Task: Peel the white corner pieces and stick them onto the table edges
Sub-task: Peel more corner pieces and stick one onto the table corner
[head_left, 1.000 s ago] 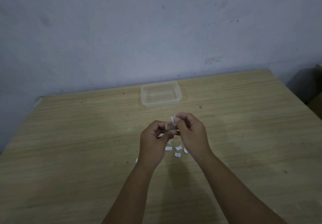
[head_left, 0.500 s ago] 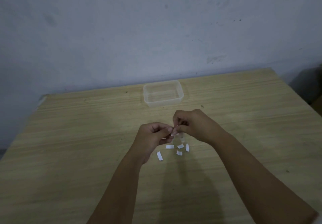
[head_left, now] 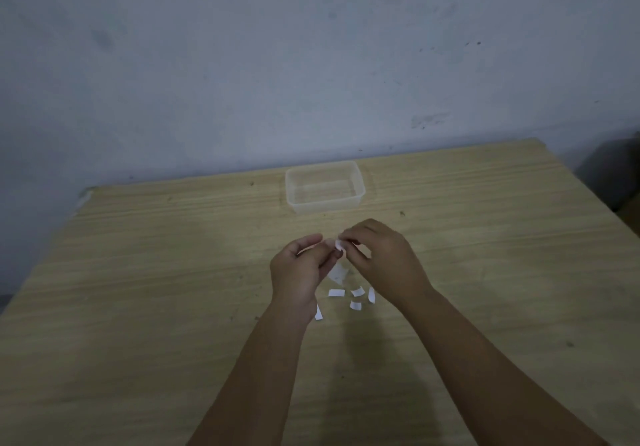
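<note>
You held both hands above the middle of the wooden table [head_left: 138,272], fingertips meeting over a scatter of white paper bits. Your left hand [head_left: 299,272] was curled, thumb and forefinger closed on a small white corner piece [head_left: 338,245], while your right hand [head_left: 381,258] pinched the same piece from the other side, apparently to work its backing loose (the piece was too small and blurred to show whether the backing had come away). Holding it up between two pinches, clear of the tabletop, looked like a way to keep the sticky face from catching on the wood before you were ready.

Directly below your fingers a larger pale scrap [head_left: 337,274] lay or hung just beside your left palm; whether it touched the table could not be told. Nearer the front edge, five small white strips [head_left: 356,292] lay loose in a cluster, one of them partly behind your left wrist, probably peeled backings or pieces awaiting their turn. A clear plastic tub [head_left: 325,199] stood toward the back edge, near the wall, well apart from your hands and seemingly empty.

No white piece showed on any visible table edge, though the back left corner looked pale and chipped. Judging by that, the sticking was yet to come, and the piece would need carrying from the centre to an edge.
</note>
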